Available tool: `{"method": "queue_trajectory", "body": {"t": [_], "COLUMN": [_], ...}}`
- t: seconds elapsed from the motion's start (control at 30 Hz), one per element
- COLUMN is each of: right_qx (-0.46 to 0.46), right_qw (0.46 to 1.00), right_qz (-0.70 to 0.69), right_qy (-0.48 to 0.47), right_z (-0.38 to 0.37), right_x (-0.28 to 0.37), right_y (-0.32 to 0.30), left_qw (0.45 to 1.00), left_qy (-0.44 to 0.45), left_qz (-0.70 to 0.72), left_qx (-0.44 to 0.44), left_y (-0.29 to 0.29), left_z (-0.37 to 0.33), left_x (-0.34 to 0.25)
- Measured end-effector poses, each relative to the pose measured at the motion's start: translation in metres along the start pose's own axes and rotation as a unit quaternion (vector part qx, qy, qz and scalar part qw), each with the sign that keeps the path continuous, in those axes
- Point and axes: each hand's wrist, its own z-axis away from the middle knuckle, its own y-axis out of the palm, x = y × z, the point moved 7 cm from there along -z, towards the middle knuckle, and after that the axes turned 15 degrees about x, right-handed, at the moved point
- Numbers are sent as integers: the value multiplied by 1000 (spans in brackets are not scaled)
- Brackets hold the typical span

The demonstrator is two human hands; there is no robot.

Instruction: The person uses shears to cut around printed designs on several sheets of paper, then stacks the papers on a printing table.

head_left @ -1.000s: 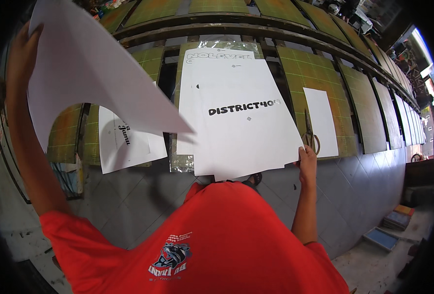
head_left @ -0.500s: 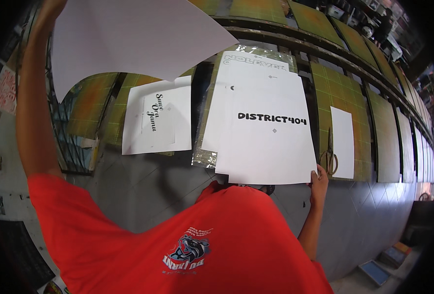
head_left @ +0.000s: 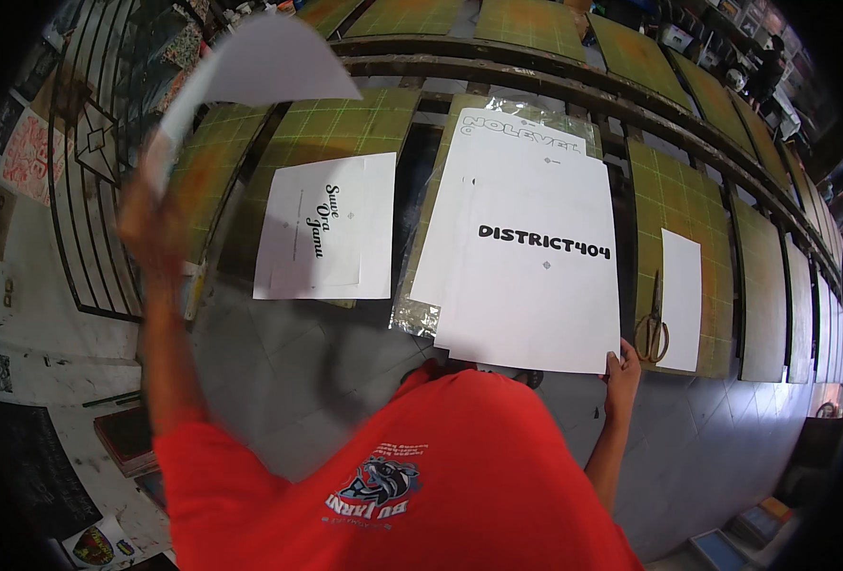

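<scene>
My left hand, smeared by motion, is raised at the left and grips the edge of a large white paper sheet, which curls up and away from it. At the middle right, my right hand pinches the near right corner of a white sheet printed with bold black lettering. This sheet lies on other printed sheets over a clear plastic sleeve. To their left rests another white sheet with black script lettering. Scissors with gold-coloured handles lie right of my right hand, beside a narrow blank paper.
Several greenish boards with yellow grid lines form a row on dark rails. A black metal rack stands at the left. Shallow trays sit on the floor at the lower right. Another person is far off at the upper right.
My left hand has come down and toward me, drawing its sheet up to the far left, off the boards. My right hand keeps its hold on the printed sheet's corner.
</scene>
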Motion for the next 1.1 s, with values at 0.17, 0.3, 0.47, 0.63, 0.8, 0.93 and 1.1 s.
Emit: {"method": "queue_trajectory", "body": {"t": [0.17, 0.3, 0.47, 0.63, 0.8, 0.93, 1.1], "right_qx": [27, 53, 42, 37, -2, 31, 143], "right_qw": [1000, 998, 998, 999, 944, 923, 868], "right_qz": [11, 18, 31, 14, 268, 353, 406], "right_qy": [10, 16, 24, 10, -194, -150, -248], "right_z": [-7, -10, -12, -14, -34, -24, 29], "right_x": [-15, -9, -6, 6, 58, 177, 306], "right_y": [1, 3, 3, 1, -25, -28, -34], "left_qw": [953, 930, 909, 860, 829, 799, 744], "left_qy": [75, 21, 51, 83, 98, 25, -15], "left_qz": [164, 232, 261, 269, 306, 441, 568], "left_qx": [243, 284, 322, 426, 458, 407, 352], "left_y": [105, 167, 201, 209, 194, 203, 244], "left_z": [155, 204, 230, 238, 189, 128, 67], "left_x": [-52, -59, -73, -84, -98, -141, -234]}}
